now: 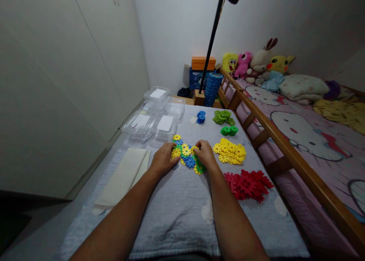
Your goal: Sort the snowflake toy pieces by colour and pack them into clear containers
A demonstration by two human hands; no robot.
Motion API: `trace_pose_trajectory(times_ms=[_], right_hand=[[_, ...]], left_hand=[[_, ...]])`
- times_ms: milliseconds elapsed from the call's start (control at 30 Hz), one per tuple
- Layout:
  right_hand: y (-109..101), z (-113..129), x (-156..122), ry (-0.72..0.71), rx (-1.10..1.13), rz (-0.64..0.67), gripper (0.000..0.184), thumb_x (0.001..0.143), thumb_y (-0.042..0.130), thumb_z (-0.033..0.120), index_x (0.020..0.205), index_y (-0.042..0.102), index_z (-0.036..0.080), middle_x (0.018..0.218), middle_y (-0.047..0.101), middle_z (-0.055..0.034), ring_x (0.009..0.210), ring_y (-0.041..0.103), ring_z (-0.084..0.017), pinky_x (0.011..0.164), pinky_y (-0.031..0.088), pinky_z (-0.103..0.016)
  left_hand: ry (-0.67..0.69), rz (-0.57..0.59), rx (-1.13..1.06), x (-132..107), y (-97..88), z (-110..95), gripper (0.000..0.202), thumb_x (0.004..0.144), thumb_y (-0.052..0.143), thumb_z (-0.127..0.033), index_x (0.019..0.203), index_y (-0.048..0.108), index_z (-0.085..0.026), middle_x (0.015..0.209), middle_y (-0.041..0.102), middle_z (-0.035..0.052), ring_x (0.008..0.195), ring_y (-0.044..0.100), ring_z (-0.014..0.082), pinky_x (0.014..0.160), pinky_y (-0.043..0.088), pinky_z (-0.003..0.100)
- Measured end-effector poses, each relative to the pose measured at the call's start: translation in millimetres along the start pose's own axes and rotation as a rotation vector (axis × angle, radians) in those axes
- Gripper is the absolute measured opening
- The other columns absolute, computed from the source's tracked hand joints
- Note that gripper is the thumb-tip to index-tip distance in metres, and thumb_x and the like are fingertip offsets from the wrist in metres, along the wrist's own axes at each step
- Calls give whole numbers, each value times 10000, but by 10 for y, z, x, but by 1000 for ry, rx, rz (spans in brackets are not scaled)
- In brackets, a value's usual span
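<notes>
A mixed pile of yellow, blue and green flower-shaped plastic discs (186, 151) lies on the cloth-covered table between my hands. My left hand (164, 158) rests at the pile's left edge, thumb and fingers apart around a few yellow and green discs. On the other side, my right hand (205, 154) has its fingers curled, with a yellow disc (194, 149) at the thumb and fingertips. Some discs under the right hand are partly hidden. Sorted to the right are yellow discs (230, 152), dark green discs (229, 130), light green pieces (223, 117) and blue discs (201, 117).
Red square interlocking pieces (248, 185) lie beside my right forearm. Clear lidded plastic boxes (164, 125) with white labels stand at the back left. A folded cream cloth (124, 175) lies at left. A wooden bed rail (265, 133) borders the table's right; a black pole (212, 40) rises behind.
</notes>
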State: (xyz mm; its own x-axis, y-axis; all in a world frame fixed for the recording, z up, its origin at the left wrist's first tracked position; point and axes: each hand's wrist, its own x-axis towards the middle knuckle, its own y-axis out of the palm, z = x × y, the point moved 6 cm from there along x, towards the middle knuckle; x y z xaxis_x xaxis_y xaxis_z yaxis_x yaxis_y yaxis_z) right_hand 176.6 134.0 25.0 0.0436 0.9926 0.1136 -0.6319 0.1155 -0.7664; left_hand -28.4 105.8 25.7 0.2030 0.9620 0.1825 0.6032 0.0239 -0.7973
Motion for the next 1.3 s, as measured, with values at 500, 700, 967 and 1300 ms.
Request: trace_pose_trajectory(times_ms=[500,700,967,1300], right_hand=[[-106,-164,69,189,506,-76,100,645,629,295,650,594,201,618,569,37,626,527,-141,606,405,-256],[-131,-171,76,161,472,-128,132,671,600,242,775,657,184,682,635,22,673,580,-152,654,444,-259],[-547,-213,73,61,317,-168,216,739,571,231,899,707,182,838,728,-39,789,653,-184,748,490,-287],[-1531,-1016,111,232,24,-182,39,676,611,173,703,628,194,648,645,-3,626,598,-156,591,417,-245]], left_hand=[[8,-102,-83,32,16,121,440,798,712,-378,1189,610,-205,1118,651,61,856,643,196,774,532,335],[33,-104,-96,27,3,113,433,792,716,-387,1176,616,-214,1126,660,61,909,652,207,787,537,332],[17,-95,-92,28,2,110,460,767,726,-377,1183,620,-210,1131,659,66,901,662,219,788,549,355],[33,-93,-83,31,-10,90,424,786,698,-366,1175,619,-216,1138,661,71,962,663,236,839,551,371]])
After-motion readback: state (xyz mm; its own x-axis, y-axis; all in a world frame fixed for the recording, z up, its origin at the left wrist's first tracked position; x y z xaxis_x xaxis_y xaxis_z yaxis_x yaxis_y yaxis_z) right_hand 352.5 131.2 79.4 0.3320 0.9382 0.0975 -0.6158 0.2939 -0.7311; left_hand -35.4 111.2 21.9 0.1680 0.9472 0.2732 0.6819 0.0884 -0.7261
